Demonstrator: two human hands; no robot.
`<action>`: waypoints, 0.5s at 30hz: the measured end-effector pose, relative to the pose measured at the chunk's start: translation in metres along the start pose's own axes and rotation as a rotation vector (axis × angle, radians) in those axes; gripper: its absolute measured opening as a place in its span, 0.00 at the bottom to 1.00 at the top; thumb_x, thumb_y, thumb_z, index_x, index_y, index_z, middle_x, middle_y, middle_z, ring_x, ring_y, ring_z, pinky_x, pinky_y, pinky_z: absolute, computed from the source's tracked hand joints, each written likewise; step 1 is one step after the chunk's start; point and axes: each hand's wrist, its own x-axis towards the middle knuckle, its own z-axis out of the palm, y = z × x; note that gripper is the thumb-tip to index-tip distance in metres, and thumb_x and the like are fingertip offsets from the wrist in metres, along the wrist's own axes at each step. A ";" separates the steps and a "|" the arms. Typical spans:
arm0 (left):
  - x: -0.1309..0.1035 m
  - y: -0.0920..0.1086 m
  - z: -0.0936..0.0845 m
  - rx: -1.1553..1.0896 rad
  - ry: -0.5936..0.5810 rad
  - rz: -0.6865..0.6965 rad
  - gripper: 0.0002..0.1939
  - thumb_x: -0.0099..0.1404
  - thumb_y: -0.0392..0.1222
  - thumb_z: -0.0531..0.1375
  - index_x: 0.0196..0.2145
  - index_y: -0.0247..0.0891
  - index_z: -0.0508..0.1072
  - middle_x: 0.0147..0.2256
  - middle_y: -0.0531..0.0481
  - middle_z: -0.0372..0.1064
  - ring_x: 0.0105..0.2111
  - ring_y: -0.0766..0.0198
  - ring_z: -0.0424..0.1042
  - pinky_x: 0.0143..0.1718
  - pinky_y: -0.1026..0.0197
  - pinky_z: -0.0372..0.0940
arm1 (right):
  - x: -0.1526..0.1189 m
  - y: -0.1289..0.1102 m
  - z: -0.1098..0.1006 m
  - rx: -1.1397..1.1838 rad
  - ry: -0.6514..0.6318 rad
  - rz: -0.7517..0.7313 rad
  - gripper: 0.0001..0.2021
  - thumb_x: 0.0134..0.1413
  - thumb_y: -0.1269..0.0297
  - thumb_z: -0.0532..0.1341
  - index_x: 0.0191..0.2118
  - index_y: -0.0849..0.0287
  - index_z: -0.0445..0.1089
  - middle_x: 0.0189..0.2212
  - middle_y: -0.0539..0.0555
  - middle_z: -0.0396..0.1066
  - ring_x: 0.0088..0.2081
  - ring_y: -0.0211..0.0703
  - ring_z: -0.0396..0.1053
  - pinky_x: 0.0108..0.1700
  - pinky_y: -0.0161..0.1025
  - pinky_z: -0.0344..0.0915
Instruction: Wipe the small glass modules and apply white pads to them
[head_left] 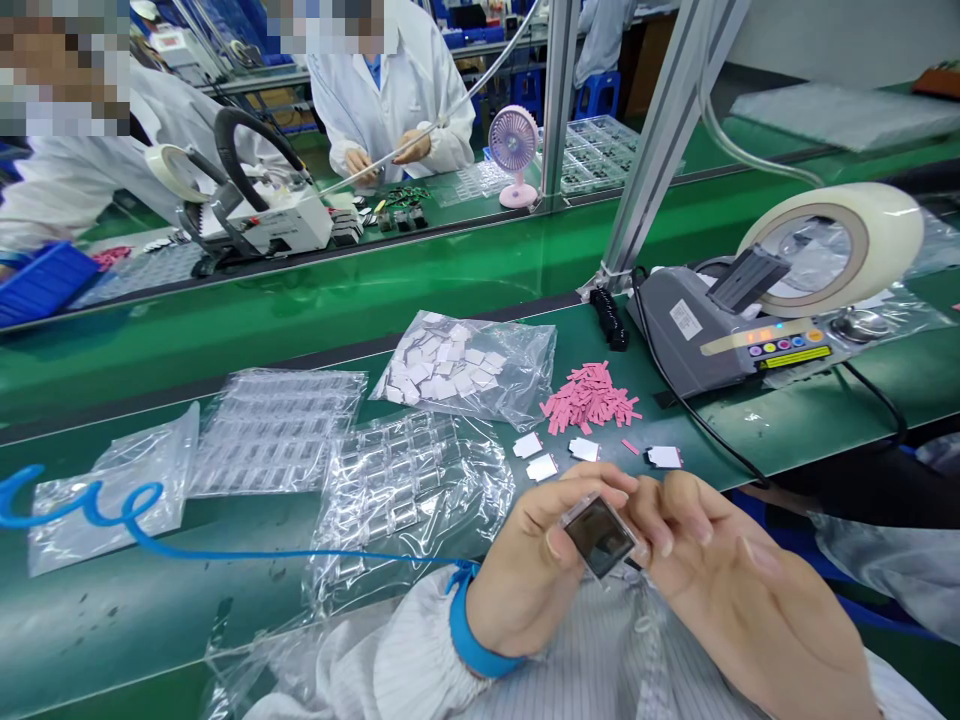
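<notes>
Between my two hands is a small square part with a dark screen-like face and a clear rim (599, 536), tilted toward me. My left hand (536, 560), with a blue wrist strap (472, 630) around the wrist, pinches its left side between thumb and fingers. My right hand (739, 580) has its fingertips bent against the part's right edge. Just beyond my fingers lie several small white pieces with dark edges (541, 467). A heap of pink strips (590, 398) sits behind them.
A tape dispenser (697, 330) with a large roll stands at the right. Left of the pink heap are a bag of white squares (450, 365) and clear trays in plastic (277, 430). The strap's coiled blue cord (300, 553) crosses the bench. Co-workers (390, 90) sit opposite.
</notes>
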 end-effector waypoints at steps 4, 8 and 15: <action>0.002 0.001 0.001 -0.002 0.018 0.007 0.22 0.50 0.60 0.62 0.34 0.41 0.77 0.42 0.47 0.62 0.40 0.60 0.66 0.41 0.59 0.64 | -0.001 0.005 -0.008 -0.102 0.054 -0.016 0.13 0.50 0.55 0.63 0.26 0.56 0.62 0.23 0.48 0.59 0.29 0.38 0.58 0.33 0.34 0.58; 0.000 0.002 -0.002 0.014 0.075 -0.014 0.22 0.49 0.61 0.62 0.34 0.41 0.78 0.44 0.47 0.64 0.49 0.53 0.63 0.53 0.52 0.59 | -0.004 0.011 -0.021 -0.225 0.135 -0.059 0.09 0.55 0.57 0.60 0.30 0.55 0.64 0.12 0.40 0.47 0.17 0.31 0.44 0.29 0.33 0.56; 0.009 0.005 -0.021 -0.124 0.355 -0.168 0.23 0.40 0.64 0.65 0.28 0.44 0.77 0.42 0.49 0.71 0.57 0.42 0.56 0.55 0.39 0.57 | 0.005 -0.018 -0.083 -0.442 0.569 -0.351 0.13 0.47 0.58 0.66 0.38 0.55 0.66 0.35 0.51 0.70 0.39 0.41 0.67 0.45 0.41 0.62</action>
